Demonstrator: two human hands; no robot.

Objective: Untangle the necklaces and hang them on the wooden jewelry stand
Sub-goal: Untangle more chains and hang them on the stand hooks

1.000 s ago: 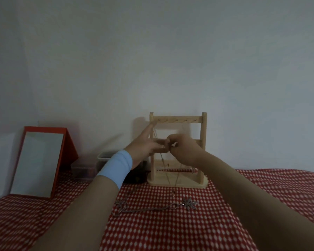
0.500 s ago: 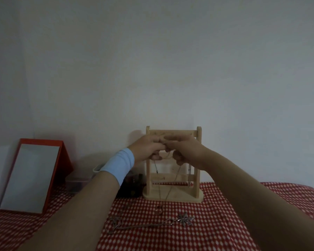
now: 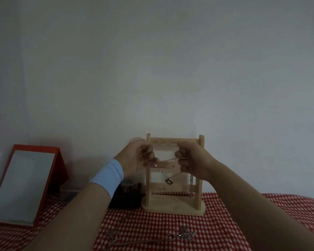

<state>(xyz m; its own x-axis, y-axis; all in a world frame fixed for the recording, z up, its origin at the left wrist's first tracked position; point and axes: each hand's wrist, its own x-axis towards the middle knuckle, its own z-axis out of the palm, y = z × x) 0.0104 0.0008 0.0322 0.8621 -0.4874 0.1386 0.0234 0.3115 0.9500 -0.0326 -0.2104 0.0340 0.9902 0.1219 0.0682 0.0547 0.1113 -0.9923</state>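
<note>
Table's back edge | my left hand and right hand each pinch the chain | it runs crosswise, parallel to the stand top bar, just below | both hands equally near

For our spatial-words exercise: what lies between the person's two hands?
In the head view, a thin chain necklace stretches from the left hand to the right hand, a dark pendant hanging below, before the wooden jewelry stand.
</note>
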